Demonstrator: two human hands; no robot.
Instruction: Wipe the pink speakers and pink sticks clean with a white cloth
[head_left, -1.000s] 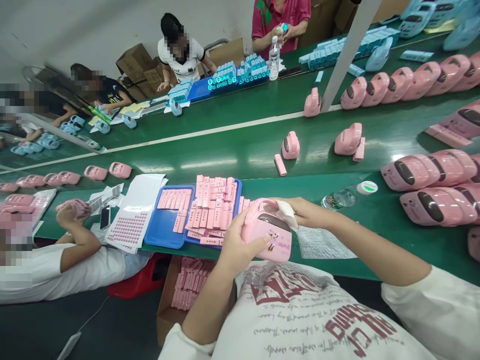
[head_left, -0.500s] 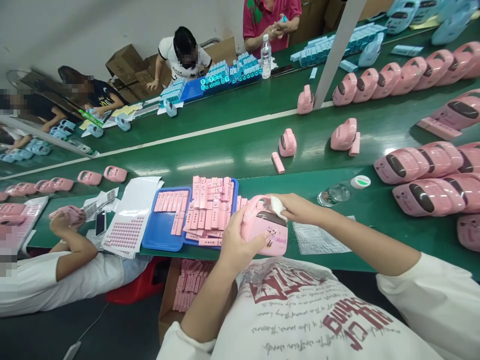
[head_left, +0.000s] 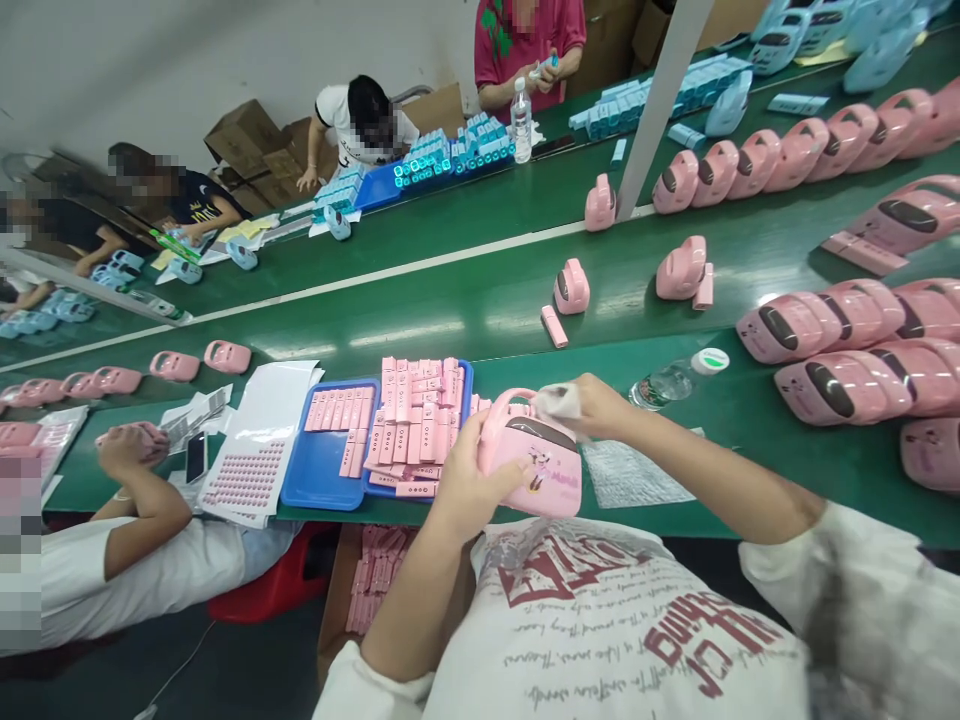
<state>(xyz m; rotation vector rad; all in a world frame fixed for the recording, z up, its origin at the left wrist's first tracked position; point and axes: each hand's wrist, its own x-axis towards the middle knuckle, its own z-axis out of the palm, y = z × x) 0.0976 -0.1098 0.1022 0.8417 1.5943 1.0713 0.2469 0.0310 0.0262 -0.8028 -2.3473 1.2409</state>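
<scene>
My left hand [head_left: 471, 480] grips a pink plastic case [head_left: 551, 480] by its left side, thumb across the front beside a printed cartoon figure. The case has a loop handle and a dark window. My right hand [head_left: 596, 405] pinches a white cloth [head_left: 559, 402] at the upper right of the case, close to the handle. Just left of the case, a blue tray [head_left: 469, 385] is heaped with pink sticks [head_left: 405, 435]. Beside it stands another blue tray [head_left: 319, 480] holding several pink sticks. A clear bubble sheet [head_left: 637, 475] lies right of the case.
A bottle [head_left: 664, 390] lies beyond my right forearm. Rows of pink cases [head_left: 832, 385] stand at right. Printed sheets [head_left: 262, 420] and a phone [head_left: 196, 457] lie at left, near a seated person's hand. An open carton [head_left: 337, 590] sits below the table edge.
My right hand and the cloth have moved slightly right and up along the case's top. The case is tilted a little differently in my left hand. The whole view has shifted slightly.
</scene>
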